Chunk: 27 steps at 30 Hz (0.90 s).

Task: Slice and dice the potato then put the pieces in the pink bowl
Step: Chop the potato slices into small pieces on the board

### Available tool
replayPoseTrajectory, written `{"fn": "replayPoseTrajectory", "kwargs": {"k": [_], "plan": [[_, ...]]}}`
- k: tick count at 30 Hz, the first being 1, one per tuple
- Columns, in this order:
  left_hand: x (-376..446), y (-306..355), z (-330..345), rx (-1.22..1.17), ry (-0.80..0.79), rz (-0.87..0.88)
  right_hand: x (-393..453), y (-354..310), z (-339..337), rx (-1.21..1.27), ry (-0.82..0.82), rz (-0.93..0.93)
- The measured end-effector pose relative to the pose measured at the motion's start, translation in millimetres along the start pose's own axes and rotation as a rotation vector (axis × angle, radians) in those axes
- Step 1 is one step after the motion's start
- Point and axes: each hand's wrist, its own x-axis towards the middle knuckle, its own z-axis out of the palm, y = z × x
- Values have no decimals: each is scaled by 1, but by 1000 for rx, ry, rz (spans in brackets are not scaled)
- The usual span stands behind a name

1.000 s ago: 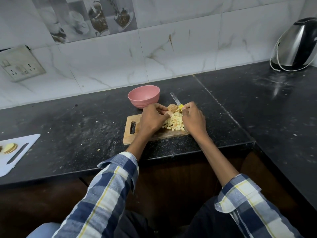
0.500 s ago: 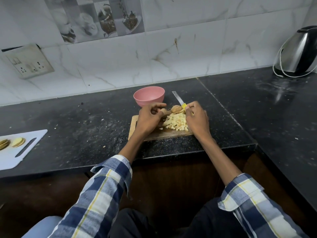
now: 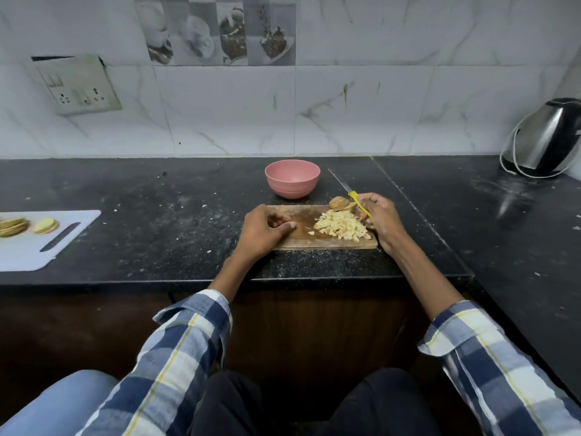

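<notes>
**Diced potato heaped on the board**

The diced potato (image 3: pixel 341 226) lies at the wooden board's (image 3: pixel 301 240) right end, against the right hand (image 3: pixel 380 215) gripping the knife (image 3: pixel 353 196); left hand's (image 3: pixel 262 229) fingers (image 3: pixel 279 221) curl loosely, grasping nothing, at the board's left end; pink bowl (image 3: pixel 292 179) just behind, toward the surface's (image 3: pixel 157 221) back edge.

Black counter (image 3: pixel 176 221) bears boards (image 3: pixel 314 242), bowl (image 3: pixel 292 179), kettle (image 3: pixel 547 138)

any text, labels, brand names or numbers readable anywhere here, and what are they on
None can be read.
Kettle: no brand or label shows on the side in view.
Switch plate: only switches and sockets, no markings legible.
Picture tiles: images of cups and desserts, no words visible.
Pink bowl, knife, wooden board, white board: no print.
</notes>
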Motion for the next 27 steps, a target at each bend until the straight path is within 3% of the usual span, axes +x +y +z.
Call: {"fn": "replayPoseTrajectory", "kwargs": {"k": [3, 8, 15, 18, 23, 27], "plan": [[0, -3, 1, 34, 11, 49, 10, 0, -7, 27, -52, 50], [3, -9, 0, 74, -136, 119, 11, -7, -3, -14, -58, 29], [5, -14, 6, 98, -118, 153, -2, -47, 29, -168, -134, -56], [5, -14, 8, 118, -83, 140, -12, -59, 51, -429, -196, -82], [5, -14, 9, 104, -18, 82, -43, -67, 85, -977, -81, -152], [5, -12, 6, 30, 8, 54, -63, -73, 94, -1161, -65, -210]]}}
